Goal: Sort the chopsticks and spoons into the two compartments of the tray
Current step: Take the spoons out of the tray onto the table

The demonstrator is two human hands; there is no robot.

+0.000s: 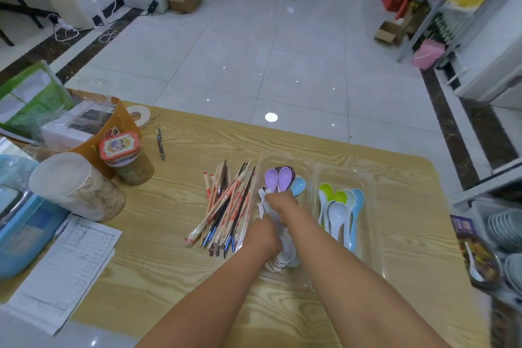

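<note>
The left hand is curled round a bunch of white spoons down in the left part of the clear tray. The right hand grips the far end of the same bunch. Purple spoons lie just past the hands. Green and blue spoons lie in the right part. The chopsticks sit in a heap on the bench, just left of the tray

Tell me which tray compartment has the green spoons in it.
The right compartment, farther from the chopsticks: the green spoons lie there among white and blue ones. The left compartment holds purple spoons instead.
</note>
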